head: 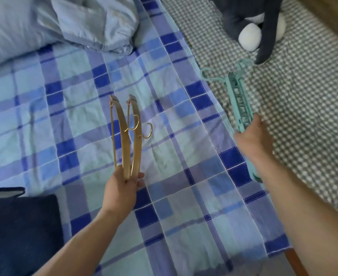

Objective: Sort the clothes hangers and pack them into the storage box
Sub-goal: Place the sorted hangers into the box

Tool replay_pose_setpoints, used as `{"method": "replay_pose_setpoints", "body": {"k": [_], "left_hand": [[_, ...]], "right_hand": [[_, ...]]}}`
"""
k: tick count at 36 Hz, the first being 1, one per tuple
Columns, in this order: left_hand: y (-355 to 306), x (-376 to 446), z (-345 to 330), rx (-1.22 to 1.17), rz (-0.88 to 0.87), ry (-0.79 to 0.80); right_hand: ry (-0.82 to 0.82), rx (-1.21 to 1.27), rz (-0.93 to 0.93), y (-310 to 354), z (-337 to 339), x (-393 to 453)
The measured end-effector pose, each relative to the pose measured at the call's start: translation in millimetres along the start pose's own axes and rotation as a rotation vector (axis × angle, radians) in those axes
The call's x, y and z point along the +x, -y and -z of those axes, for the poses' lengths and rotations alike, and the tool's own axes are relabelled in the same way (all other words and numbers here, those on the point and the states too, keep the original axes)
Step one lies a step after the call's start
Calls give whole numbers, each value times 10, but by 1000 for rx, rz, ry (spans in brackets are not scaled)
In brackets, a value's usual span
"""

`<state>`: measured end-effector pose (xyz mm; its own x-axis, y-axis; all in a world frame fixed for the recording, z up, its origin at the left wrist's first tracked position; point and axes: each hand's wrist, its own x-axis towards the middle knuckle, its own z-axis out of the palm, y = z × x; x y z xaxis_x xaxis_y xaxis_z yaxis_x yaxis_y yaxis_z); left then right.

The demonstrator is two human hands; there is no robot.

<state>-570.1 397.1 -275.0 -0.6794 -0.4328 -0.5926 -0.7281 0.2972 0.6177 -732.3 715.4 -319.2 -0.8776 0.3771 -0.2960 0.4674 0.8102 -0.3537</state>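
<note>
Wooden hangers (126,136), two, look stiff and light; the left hand (122,188) grips their ends. Right hand (252,136) grips green plastic hangers (238,102), likely slippery.

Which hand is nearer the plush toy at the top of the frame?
Right. The right hand grips the teal hangers, whose hooks nearly reach the plush toy. The left hand, holding the wooden hangers, is farther away over the plaid sheet.
</note>
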Motion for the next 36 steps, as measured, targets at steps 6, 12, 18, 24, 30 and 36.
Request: {"method": "replay_pose_setpoints", "body": {"k": [6, 12, 18, 24, 30, 36], "left_hand": [[-370, -993, 844, -211, -3, 58], [-277, -1780, 2062, -474, -105, -14], [460, -2403, 3513, -484, -249, -161], [2027, -2742, 5124, -267, -243, -208], [3141, -2785, 6075, 36, -286, -21], [3520, -2650, 6482, 687, -379, 141]], "right_hand": [[313, 364, 139, 801, 126, -1819], [501, 432, 304, 1666, 309, -3156], [543, 383, 514, 2353, 612, -4164], [520, 342, 637, 2920, 495, -5257], [415, 414, 592, 3392, 32, -6262], [344, 377, 548, 3555, 11, -6784]]}}
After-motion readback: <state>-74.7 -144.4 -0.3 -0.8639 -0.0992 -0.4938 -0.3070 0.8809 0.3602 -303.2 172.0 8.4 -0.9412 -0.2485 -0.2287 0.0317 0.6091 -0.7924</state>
